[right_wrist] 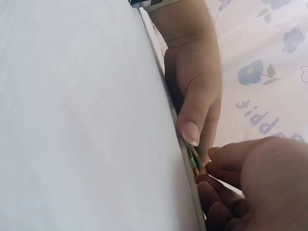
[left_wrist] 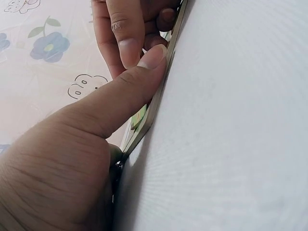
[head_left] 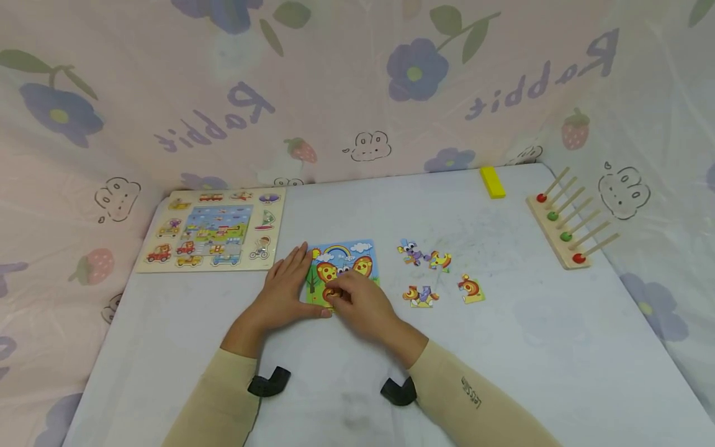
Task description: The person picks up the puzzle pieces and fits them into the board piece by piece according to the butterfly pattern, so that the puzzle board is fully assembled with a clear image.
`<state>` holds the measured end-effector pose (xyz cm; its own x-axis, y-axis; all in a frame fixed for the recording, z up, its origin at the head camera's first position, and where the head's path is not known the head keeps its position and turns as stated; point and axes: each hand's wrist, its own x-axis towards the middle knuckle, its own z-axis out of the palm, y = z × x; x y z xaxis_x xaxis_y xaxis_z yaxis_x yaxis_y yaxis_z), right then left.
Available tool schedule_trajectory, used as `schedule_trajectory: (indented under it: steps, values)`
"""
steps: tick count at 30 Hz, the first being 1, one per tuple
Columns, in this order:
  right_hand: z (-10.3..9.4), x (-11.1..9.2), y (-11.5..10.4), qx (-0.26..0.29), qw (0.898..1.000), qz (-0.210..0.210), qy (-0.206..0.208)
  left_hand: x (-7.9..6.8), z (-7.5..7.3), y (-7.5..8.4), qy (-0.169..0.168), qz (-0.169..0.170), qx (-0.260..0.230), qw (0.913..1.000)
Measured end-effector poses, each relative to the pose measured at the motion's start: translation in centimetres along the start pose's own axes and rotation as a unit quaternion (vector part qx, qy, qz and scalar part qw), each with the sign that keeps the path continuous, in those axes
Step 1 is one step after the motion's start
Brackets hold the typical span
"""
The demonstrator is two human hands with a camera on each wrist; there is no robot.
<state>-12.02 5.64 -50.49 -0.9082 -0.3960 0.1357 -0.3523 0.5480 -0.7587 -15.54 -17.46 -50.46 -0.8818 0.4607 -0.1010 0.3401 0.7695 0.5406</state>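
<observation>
A jigsaw puzzle board (head_left: 364, 246) with a rainbow and a butterfly picture lies on the table before me. My left hand (head_left: 283, 293) rests along its left side with fingers extended, and the thumb (left_wrist: 144, 67) lies on the near edge. Over the lower middle of the board, my right hand (head_left: 365, 305) pinches a puzzle piece (right_wrist: 198, 164), tilted slightly up from the board in the right wrist view. The right hand covers part of the picture. Loose puzzle pieces lie to the right: a purple one (head_left: 412, 252), a yellow one (head_left: 440, 261), a wide one (head_left: 421, 297) and an orange one (head_left: 471, 288).
At the back left lies a wooden vehicle puzzle board (head_left: 262, 214). A yellow block (head_left: 493, 182) sits at the back right, near a wooden peg rack (head_left: 550, 233) with red and green beads. Printed curtains (head_left: 335, 74) surround the white table (head_left: 503, 360).
</observation>
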Motion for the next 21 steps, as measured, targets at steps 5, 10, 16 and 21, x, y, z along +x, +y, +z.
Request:
schedule_trajectory:
  steps: [5, 10, 16, 21]
  values:
    - [-0.13, -0.19, -0.07, -0.012, 1.0, -0.009, -0.014, 0.03, 0.04, -0.09, 0.002, 0.001, 0.001, 1.0]
    - [-0.2, -0.3, 0.0, -0.019, 0.999, -0.021, -0.015, 0.13, 0.16, -0.33, 0.002, 0.005, 0.003, 1.0]
    - [-0.11, -0.3, 0.15, -0.004, 1.0, -0.028, -0.011, 0.14, 0.29, -0.6, 0.0, 0.005, 0.003, 1.0]
    - [-0.23, -0.46, 0.02, 0.003, 0.999, -0.037, -0.006, 0.15, 0.22, -0.53, -0.004, 0.003, 0.006, 1.0]
